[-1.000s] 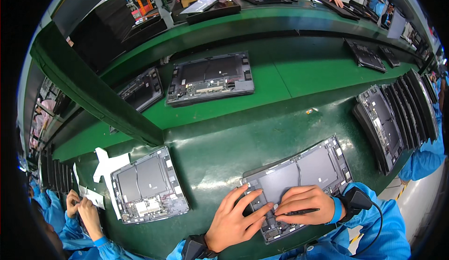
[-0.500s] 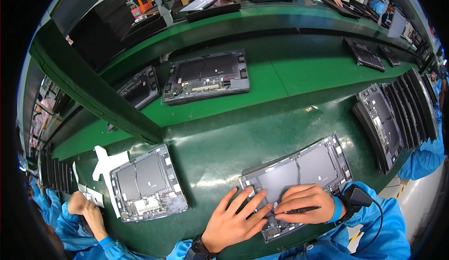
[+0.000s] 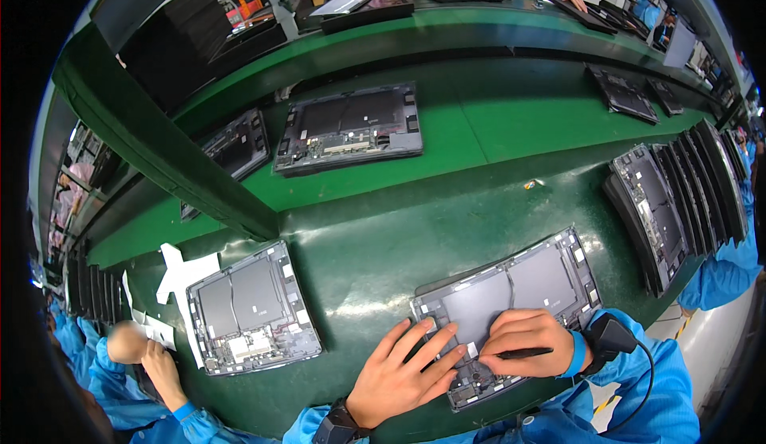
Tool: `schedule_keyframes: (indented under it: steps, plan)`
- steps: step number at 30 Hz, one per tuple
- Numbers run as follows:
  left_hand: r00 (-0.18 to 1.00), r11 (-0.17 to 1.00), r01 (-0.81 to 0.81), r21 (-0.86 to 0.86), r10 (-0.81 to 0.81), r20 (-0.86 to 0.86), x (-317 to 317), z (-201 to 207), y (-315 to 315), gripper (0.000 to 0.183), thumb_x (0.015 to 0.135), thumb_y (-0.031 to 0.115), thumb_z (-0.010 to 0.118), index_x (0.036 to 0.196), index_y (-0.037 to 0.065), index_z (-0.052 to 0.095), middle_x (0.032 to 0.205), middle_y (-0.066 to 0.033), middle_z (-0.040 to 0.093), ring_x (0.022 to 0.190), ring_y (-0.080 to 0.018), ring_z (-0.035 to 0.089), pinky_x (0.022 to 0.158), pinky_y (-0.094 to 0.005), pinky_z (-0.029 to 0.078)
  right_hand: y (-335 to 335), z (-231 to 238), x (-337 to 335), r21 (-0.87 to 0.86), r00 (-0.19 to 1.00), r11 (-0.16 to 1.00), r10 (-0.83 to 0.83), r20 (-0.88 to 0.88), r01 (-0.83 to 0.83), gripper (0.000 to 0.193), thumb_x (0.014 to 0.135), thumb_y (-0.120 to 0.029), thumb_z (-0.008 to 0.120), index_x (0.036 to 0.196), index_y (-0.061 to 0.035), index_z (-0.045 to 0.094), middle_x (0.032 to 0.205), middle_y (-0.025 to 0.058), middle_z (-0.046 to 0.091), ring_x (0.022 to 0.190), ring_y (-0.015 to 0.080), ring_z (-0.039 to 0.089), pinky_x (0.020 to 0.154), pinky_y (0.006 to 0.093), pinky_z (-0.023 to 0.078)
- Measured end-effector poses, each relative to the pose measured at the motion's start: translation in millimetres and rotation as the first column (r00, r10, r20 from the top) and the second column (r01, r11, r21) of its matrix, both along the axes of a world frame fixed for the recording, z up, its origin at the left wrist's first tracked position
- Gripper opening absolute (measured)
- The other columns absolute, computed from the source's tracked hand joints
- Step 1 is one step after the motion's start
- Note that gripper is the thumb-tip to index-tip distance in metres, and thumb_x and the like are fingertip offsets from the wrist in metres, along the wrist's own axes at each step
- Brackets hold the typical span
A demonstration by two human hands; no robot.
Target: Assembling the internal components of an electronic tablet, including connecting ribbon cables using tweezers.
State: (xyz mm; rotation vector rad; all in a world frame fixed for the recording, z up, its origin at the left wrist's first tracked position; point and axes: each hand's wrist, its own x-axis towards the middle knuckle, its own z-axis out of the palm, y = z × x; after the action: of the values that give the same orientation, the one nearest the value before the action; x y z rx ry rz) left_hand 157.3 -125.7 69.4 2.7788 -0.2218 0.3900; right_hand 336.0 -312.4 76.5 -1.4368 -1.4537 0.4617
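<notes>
An opened tablet-like device (image 3: 550, 280) with a large dark battery and bared circuit boards lies at a slant in front of me. My left hand (image 3: 403, 372) rests with spread fingers on its left end. My right hand (image 3: 528, 344) is closed around a slim black tool (image 3: 524, 353), possibly tweezers, held over the lower part of the device. The tool's tip is hidden behind my fingers. To the left lies a second opened device (image 3: 254, 308), untouched by either hand.
Several opened devices stand stacked on edge (image 3: 692, 189) at the right. More lie on the raised shelf, one (image 3: 351, 129) behind a green post (image 3: 159, 137). White paper pieces (image 3: 185, 278) lie at left, near a co-worker's hands (image 3: 162, 372). Other people work across the bench.
My right hand has shifted slightly right and up, its fingers drawn in more tightly round the tool. My left hand stays almost still.
</notes>
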Motion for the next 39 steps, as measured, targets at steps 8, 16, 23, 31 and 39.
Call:
schedule_keyframes:
  steps: [8, 16, 23, 31, 39]
  plan:
    - [0.996, 0.999, 0.034, 0.011, -0.035, 0.088, -3, -2, -2, 0.033, 0.081, 0.033, 0.078, 0.113, 0.025, 0.075, 0.131, 0.0014, 0.063, 0.121, -0.0228, 0.057, 0.107, -0.043, 0.047, -13, 12, 7, -0.03, 0.999, 0.999, -0.016, -0.051, 0.014, 0.015, 0.076, 0.002, 0.08, 0.089, 0.0035, 0.074, 0.084, 0.0104, 0.073, 0.077, 0.027, 0.067, 0.068, 0.0347, 0.055]
    - [0.996, 0.999, 0.047, -0.024, -0.045, 0.079, -4, -4, 1, 0.034, 0.072, 0.031, 0.086, 0.105, 0.026, 0.079, 0.123, 0.0015, 0.064, 0.118, -0.024, 0.057, 0.101, -0.0454, 0.052, -35, 7, 22, -0.091, 0.988, 0.991, -0.109, -0.112, 0.099, 0.016, 0.077, 0.001, 0.08, 0.092, 0.0024, 0.074, 0.082, 0.0105, 0.072, 0.075, 0.0252, 0.065, 0.066, 0.0338, 0.053]
    - [0.995, 0.998, 0.056, -0.038, -0.053, 0.081, -3, -7, 1, 0.032, 0.071, 0.031, 0.088, 0.102, 0.025, 0.079, 0.121, 0.0007, 0.065, 0.118, -0.0258, 0.057, 0.099, -0.0458, 0.054, -28, 6, 19, -0.122, 0.993, 0.993, -0.019, -0.116, 0.005, 0.016, 0.078, 0.0, 0.08, 0.093, 0.0009, 0.076, 0.089, 0.0102, 0.074, 0.082, 0.0268, 0.068, 0.073, 0.0352, 0.056]
    - [0.992, 0.996, 0.08, -0.031, -0.076, 0.099, 1, -5, 1, 0.031, 0.072, 0.033, 0.087, 0.101, 0.023, 0.079, 0.125, 0.0008, 0.064, 0.12, -0.0264, 0.057, 0.098, -0.0442, 0.055, -27, 4, 19, -0.109, 0.999, 0.994, 0.018, -0.048, -0.023, 0.015, 0.079, -0.001, 0.08, 0.094, 0.0011, 0.076, 0.09, 0.0106, 0.074, 0.082, 0.0276, 0.068, 0.073, 0.0353, 0.056]
    - [0.989, 0.987, 0.111, 0.115, -0.121, 0.085, 3, -1, 1, 0.03, 0.081, 0.04, 0.079, 0.105, 0.023, 0.076, 0.134, 0.0041, 0.062, 0.126, -0.0239, 0.053, 0.105, -0.0398, 0.05, -30, 6, 20, -0.114, 1.0, 0.993, 0.009, -0.027, -0.012, 0.014, 0.08, -0.001, 0.078, 0.092, 0.003, 0.073, 0.087, 0.0128, 0.072, 0.081, 0.0295, 0.068, 0.07, 0.0366, 0.056]
